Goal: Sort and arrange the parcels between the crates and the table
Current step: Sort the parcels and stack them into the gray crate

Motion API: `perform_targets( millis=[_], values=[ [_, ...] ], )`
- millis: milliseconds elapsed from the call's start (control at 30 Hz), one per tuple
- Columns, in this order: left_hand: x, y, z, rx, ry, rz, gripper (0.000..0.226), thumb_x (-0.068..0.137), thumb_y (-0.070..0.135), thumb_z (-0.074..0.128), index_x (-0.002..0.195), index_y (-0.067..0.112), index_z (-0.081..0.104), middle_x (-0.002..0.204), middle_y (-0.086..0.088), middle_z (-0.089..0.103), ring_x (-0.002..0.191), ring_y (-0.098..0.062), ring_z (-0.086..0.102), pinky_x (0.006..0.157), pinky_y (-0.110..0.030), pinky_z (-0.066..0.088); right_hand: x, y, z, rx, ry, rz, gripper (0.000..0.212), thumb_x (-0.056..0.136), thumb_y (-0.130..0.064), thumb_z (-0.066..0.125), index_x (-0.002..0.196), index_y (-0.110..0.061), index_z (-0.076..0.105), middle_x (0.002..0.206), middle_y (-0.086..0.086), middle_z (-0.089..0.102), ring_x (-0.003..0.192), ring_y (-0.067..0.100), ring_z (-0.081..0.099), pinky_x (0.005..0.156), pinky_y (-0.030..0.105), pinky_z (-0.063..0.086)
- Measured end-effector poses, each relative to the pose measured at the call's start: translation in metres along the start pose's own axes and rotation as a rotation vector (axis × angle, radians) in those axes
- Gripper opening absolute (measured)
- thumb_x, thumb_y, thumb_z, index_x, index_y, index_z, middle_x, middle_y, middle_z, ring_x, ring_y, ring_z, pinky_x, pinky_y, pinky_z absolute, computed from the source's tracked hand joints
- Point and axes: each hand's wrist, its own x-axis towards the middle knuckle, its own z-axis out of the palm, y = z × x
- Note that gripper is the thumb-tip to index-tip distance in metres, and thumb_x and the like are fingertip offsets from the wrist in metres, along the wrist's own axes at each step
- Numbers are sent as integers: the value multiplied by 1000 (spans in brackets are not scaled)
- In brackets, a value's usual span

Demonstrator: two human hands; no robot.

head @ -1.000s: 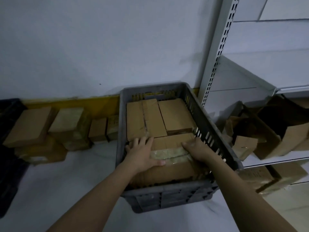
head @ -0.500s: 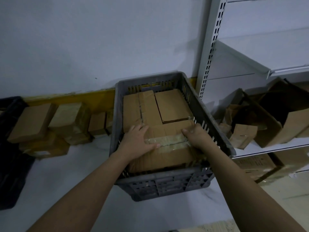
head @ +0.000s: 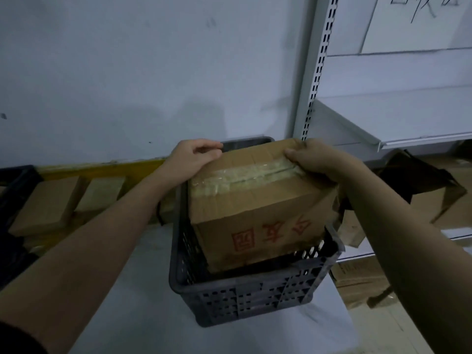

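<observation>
A large taped cardboard parcel [head: 258, 210] with red printed characters on its near face is raised partly out of the grey plastic crate [head: 245, 297], its bottom still inside the crate. My left hand [head: 194, 157] grips its far left top corner. My right hand [head: 314, 157] grips the far right top edge by the tape. The parcel hides the other boxes in the crate.
Several smaller cardboard parcels [head: 48, 200] lie on the white table [head: 132, 290] by the wall to the left, next to a dark crate [head: 15, 190]. White metal shelving [head: 383, 129] stands to the right, with torn cartons [head: 421, 185] on its lower shelves.
Both hands went from resting on the parcel's top inside the crate to gripping it, and the parcel has risen and tilted up out of the crate.
</observation>
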Motion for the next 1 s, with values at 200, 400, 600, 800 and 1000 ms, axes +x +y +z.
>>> perform_targets(
  millis=[200,400,600,800,1000],
  values=[
    [10,33,-56,-65,-176,-128,32,82,53,68,102,30,75,105,5,75,98,-13,71,88,-31,55,10,-44,-45,6,91,-108,65,96,-52,55,141,-5,46,138,15,52,117,33,53,94,40,44],
    [15,60,-86,-34,-150,-120,40,74,48,77,107,25,74,100,3,76,91,-14,73,82,-31,59,14,-78,-59,6,192,-255,60,97,-51,53,139,-8,47,131,12,55,111,30,54,91,41,44],
    [15,52,-91,-112,204,-21,20,78,25,83,96,22,78,88,3,77,82,-13,73,71,-23,58,18,-97,-50,187,392,-333,58,93,-54,57,139,-20,46,130,6,58,119,29,56,93,41,46],
    [11,33,-88,-129,736,-102,18,86,32,74,96,17,77,83,8,72,73,-7,65,61,-20,48,2,-104,10,505,359,-306,85,92,-56,60,155,-19,18,154,5,33,138,24,38,103,37,42],
    [-8,12,-68,-260,632,-127,28,90,35,70,114,20,69,99,10,71,89,-6,67,68,-19,51,1,-113,75,954,-114,-380,79,97,-43,59,156,-37,6,147,-1,45,124,21,55,100,50,52]
  ],
)
